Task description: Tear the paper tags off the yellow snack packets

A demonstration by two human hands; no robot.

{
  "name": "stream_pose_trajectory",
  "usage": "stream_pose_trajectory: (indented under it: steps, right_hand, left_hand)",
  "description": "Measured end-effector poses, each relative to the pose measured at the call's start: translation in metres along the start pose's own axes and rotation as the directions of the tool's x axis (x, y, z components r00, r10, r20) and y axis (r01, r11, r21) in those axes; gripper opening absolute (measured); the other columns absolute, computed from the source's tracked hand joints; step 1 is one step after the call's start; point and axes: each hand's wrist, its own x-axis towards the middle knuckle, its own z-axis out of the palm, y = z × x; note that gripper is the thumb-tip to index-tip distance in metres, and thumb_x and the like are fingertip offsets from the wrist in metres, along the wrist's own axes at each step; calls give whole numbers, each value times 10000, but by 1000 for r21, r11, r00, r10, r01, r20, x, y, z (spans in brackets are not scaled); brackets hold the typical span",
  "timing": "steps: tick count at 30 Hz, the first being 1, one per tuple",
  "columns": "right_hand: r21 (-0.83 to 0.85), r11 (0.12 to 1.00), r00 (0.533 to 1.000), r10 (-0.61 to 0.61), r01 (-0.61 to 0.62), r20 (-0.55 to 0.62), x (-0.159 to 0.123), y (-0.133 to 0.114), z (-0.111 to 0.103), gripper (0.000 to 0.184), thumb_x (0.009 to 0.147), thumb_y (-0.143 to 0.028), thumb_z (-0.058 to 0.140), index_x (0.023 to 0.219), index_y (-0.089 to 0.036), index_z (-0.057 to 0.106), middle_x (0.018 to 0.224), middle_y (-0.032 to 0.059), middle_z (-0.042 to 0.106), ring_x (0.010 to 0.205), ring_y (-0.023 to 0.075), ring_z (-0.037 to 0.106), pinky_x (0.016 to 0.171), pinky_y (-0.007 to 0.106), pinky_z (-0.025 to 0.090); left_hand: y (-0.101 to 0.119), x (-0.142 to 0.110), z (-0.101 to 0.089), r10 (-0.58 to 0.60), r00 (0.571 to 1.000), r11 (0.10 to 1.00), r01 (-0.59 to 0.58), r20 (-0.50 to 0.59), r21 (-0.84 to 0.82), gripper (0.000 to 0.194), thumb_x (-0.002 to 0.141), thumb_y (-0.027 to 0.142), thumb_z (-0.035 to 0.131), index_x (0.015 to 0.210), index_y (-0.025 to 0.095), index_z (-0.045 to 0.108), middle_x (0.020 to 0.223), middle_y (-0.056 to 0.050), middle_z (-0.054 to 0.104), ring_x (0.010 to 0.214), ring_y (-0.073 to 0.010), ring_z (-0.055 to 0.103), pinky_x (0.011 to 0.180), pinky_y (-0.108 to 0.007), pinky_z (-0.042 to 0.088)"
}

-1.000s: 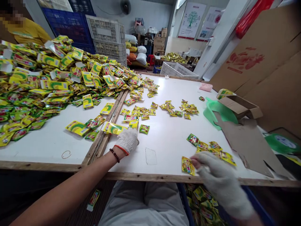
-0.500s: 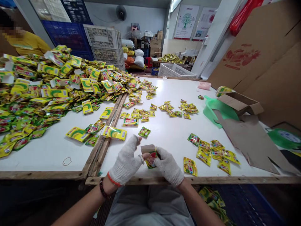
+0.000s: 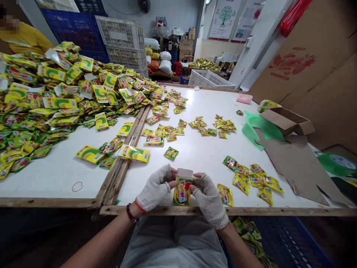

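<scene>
Between my hands stands a small yellow-green candy box (image 3: pixel 182 193) with its top flap up, near the table's front edge. My left hand (image 3: pixel 157 186), in a white fingerless glove, pinches the box's left side. On its right side my right hand (image 3: pixel 209 197), gloved alike, grips it with thumb and fingers. Whether anything is inside the box is hidden. A green candy packet (image 3: pixel 171 153) lies just beyond my left hand. To the right of my right hand lies a yellow packet (image 3: pixel 225 194), with several smaller packets (image 3: pixel 241 181) beside it.
A large heap of boxes and packets (image 3: pixel 64 100) covers the left table. A raised wooden strip (image 3: pixel 122 169) divides the tables. At right are a green plastic basin (image 3: pixel 259 130), a cut cardboard piece (image 3: pixel 295 167) and an open carton (image 3: pixel 290 119). A person in yellow (image 3: pixel 25 37) is at far left.
The candy box has turned upright, its printed front now facing me. My left hand has closed onto its left side, and my right hand has shifted to its right edge.
</scene>
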Motion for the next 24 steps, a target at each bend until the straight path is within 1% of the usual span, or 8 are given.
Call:
stream_pose_trajectory:
  steps: [3,7,13,15,17,19,22,24]
  right_hand:
    - [-101,994,999,-40,37,-26,0,5,-2,268,810,-236,583,1062,-225,493,1050,67,660,936,201,646,831,363,534]
    - [-237,970,998,-57,59,15,1,9,-6,217,800,-257,572,1006,-190,581,1039,88,654,970,222,621,889,393,495]
    - [-123,991,999,43,-44,-7,20,-13,-5,319,781,-335,562,1065,-201,506,989,60,636,834,171,626,708,283,516]
    - [-171,981,995,99,-94,22,36,-22,-4,253,749,-338,576,947,-182,574,852,26,633,755,153,597,645,243,480]
    - [-227,963,982,168,-145,85,52,-26,-5,156,700,-318,615,700,-162,607,629,-19,572,612,124,528,548,214,417]
    - [-217,959,969,212,-182,129,60,-27,-7,224,671,-329,647,556,-156,563,511,-43,491,521,101,455,481,204,359]
    - [-136,959,953,268,-249,142,53,-21,-9,343,774,-488,530,704,-157,589,583,-20,546,524,111,487,482,212,387]
    - [14,946,932,315,-323,177,41,-17,-12,418,833,-549,422,864,-167,587,710,22,618,605,139,566,564,247,459]
  left_hand:
    - [-3,0,0,24,1000,999,-24,0,26,195,730,218,638,904,157,575,874,-25,668,826,-155,636,788,-294,527]
    - [-3,0,0,53,999,978,-54,12,203,191,735,222,641,904,139,607,892,-54,667,839,-173,629,795,-304,518]
    - [-8,-4,5,50,996,994,-57,74,94,244,772,209,611,993,161,519,954,-45,646,891,-161,635,835,-299,507]
    - [-9,-7,6,92,990,985,-107,109,138,247,779,196,597,1013,156,532,988,-55,638,910,-164,629,849,-298,498]
    - [-8,-8,6,135,979,955,-169,151,243,209,789,190,582,994,150,577,961,-54,642,882,-161,619,829,-285,493]
    - [-5,-7,5,134,976,927,-184,171,328,167,795,198,577,947,144,621,902,-49,647,839,-157,605,793,-271,489]
    - [0,-1,3,49,990,951,-87,133,297,155,786,232,590,890,127,637,850,-47,651,807,-160,596,752,-269,490]
    - [2,4,3,-2,994,968,-26,113,248,162,782,255,594,859,118,634,826,-46,651,787,-161,595,730,-269,489]
